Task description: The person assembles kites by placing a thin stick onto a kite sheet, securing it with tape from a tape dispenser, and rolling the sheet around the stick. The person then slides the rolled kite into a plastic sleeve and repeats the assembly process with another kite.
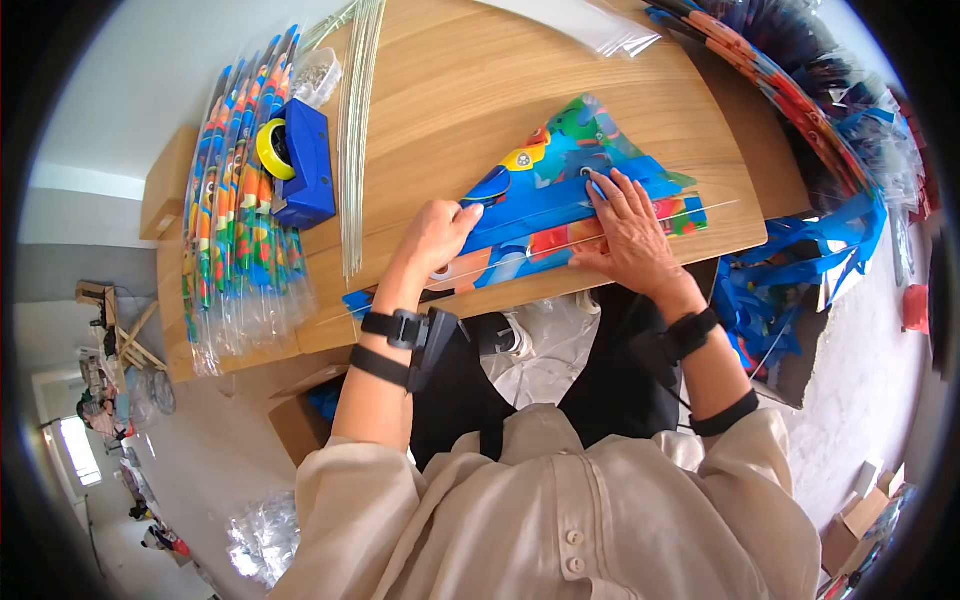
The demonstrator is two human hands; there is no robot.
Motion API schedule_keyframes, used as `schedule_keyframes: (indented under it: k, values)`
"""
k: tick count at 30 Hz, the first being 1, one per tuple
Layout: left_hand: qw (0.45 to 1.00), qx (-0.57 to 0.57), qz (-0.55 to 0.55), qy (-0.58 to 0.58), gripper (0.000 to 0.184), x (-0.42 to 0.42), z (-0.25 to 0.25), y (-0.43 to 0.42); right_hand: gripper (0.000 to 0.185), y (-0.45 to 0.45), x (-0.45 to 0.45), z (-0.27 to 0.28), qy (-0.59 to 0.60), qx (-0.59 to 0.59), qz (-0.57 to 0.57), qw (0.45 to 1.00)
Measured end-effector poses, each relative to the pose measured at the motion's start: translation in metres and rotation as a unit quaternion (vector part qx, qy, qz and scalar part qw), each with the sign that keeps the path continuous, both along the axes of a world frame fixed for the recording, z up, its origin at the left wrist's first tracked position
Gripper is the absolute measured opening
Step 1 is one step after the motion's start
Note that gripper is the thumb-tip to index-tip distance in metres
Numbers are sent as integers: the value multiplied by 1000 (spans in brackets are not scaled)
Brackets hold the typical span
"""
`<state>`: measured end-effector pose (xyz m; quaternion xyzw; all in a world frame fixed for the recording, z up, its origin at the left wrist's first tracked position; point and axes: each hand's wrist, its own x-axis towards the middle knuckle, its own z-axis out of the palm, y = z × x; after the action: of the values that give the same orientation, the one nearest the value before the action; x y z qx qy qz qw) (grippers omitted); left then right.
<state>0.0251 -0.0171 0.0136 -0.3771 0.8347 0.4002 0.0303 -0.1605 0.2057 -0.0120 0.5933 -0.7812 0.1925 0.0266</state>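
A colourful printed fabric sheet (585, 125), mostly blue with red, green and yellow patches, lies folded on the wooden table near its front edge. My left hand (438, 236) pinches the sheet's left part between thumb and curled fingers. On the right part my right hand (632, 232) lies flat, fingers spread, pressing on a blue band of the fabric. A thin pale rod runs along the sheet's near side, beneath my right hand, and sticks out past its right end.
At the left of the table (440, 90) are wrapped colourful rolls (235, 190), a blue tape dispenser (308, 165), thin rods (355, 130) and a small clear container (318, 77). Clear plastic sleeves (600, 28) lie at the far edge. Blue fabric fills a box (790, 375) at the right.
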Motion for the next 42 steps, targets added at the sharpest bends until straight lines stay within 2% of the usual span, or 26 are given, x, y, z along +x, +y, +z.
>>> schedule_keyframes:
  k: [1,3,5,7,8,11,12,14,15,16,17,18,19,20,24,26,27,29,30,32,34,35,37,39,41,42]
  values:
    - [1000,1,-2,1,53,4,1,6,85,3,-5,6,-12,7,28,1000]
    - [994,-85,-44,57,41,14,3,19,84,7,-13,17,-19,26,28,999]
    - [994,-87,-52,45,44,24,8,31,77,9,-22,21,-27,53,49,997]
    - [949,-260,-159,83,52,31,17,45,70,12,-26,21,2,56,52,997]
    - [952,-248,-176,43,63,33,24,51,64,12,-28,21,31,60,58,996]
    - [936,-291,-196,29,64,37,24,63,52,9,-35,26,84,58,78,992]
    - [924,-329,-191,44,54,38,19,63,52,7,-38,28,85,58,78,992]
    - [936,-292,-187,59,47,37,12,48,31,1,-45,33,7,57,97,994]
    - [947,-254,-183,72,40,36,9,38,31,-2,-51,35,8,58,96,994]
    - [943,-249,-170,140,23,33,7,28,25,-6,-59,37,-17,84,103,991]
    - [943,-248,-169,141,23,29,5,16,20,-11,-67,39,-43,110,110,987]
    - [971,-156,-148,101,21,26,5,5,16,-19,-73,40,-68,100,107,987]
    - [988,-62,-126,60,20,21,6,-5,16,-27,-78,40,-67,100,107,987]
    - [990,-33,-129,43,20,17,7,-13,19,-35,-83,40,-58,120,92,987]
    - [992,-52,-115,11,22,3,9,-14,28,-57,-82,41,-53,188,38,980]
    - [997,-73,-18,-5,20,0,15,0,29,-65,-79,43,-55,228,13,972]
    - [997,-72,-18,-4,20,1,8,3,30,-68,-77,46,-55,259,-7,964]
    - [959,-256,-53,112,22,7,-9,8,30,-70,-73,52,-54,290,-27,955]
    - [959,-257,-51,113,22,8,-10,11,28,-71,-72,54,-48,290,-33,955]
    - [926,-346,-86,125,24,8,-11,18,27,-69,-68,54,-41,289,-41,956]
    - [926,-341,-92,131,25,12,-14,28,29,-60,-69,44,20,181,-37,983]
    - [927,-336,-99,136,25,15,-15,32,29,-55,-72,39,22,179,-39,983]
    - [910,-367,-117,152,24,22,0,42,32,-41,-77,34,49,59,99,992]
    - [892,-398,-133,168,23,29,2,45,29,-23,-77,36,30,20,122,992]
    - [888,-421,-141,123,30,38,-8,36,30,-15,-83,34,77,-65,148,984]
    - [887,-421,-142,125,30,39,-8,30,30,-15,-88,35,78,-65,146,984]
